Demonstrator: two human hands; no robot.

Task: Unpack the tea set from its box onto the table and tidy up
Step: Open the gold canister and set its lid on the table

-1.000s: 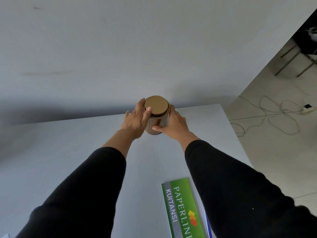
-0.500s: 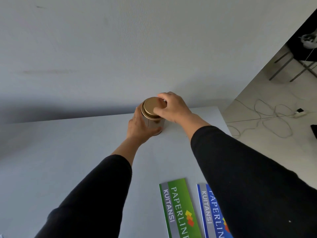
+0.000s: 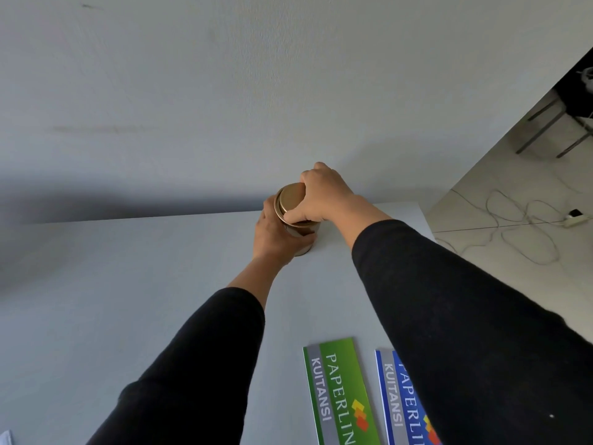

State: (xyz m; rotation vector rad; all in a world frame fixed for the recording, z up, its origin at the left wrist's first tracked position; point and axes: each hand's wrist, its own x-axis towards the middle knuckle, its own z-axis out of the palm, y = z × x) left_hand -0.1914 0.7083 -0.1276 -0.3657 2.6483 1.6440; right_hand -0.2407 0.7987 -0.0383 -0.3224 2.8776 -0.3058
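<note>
Tea canister [image 3: 300, 234], a small gold-brown metal tin, is standing upright near the far edge of the table [image 3: 128, 284], close to the grey wall [image 3: 224, 91], and I've got both hands on it. My left hand [image 3: 272, 234] is wrapped around the body from the left side, fingers curled round the lower part so you only see a bit of the tin between them. My right hand [image 3: 321, 195] comes in from above and to the right, with the fingers and thumb curled over the edge of the lid [image 3: 290, 197], gripping it. The lid looks tilted toward the left, with its round gold top facing up and left, and there's a dark strip just under it on the right side, but I can't tell for sure if it's actually off the rim or just sitting crooked. Both my arms are in black sleeves [image 3: 199, 364], stretched out across the table. Closer to me on the tabletop are two flat receipt books lying side by side, not touching: a green receipt book [image 3: 340, 393] and a blue receipt book [image 3: 396, 399] to its right, the blue one partly hidden under my right sleeve. Off the right side of the table you can see the tiled floor [image 3: 481, 200] with a white cable [image 3: 513, 226] looped across it.
</note>
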